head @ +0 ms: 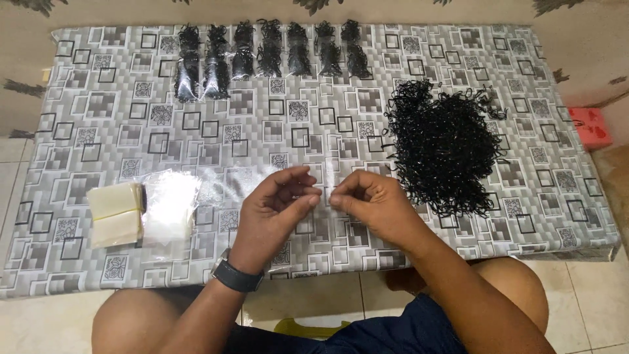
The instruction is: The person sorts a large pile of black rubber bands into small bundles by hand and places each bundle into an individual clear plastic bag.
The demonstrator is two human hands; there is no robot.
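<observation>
My left hand point(275, 210) and my right hand point(373, 203) meet over the middle of the low table, fingertips pinched together on a small clear plastic bag point(325, 191) that is hard to make out. A big loose heap of black elastic bands point(445, 147) lies just right of my right hand. Several filled clear bags of black bands point(268, 56) lie in a row along the table's far edge. A black watch sits on my left wrist.
The table wears a grey patterned cloth point(98, 111). A banded stack of pale cards point(116, 213) and a pile of clear bags point(171, 204) lie at the left front. A red box point(590, 126) sits on the floor at right.
</observation>
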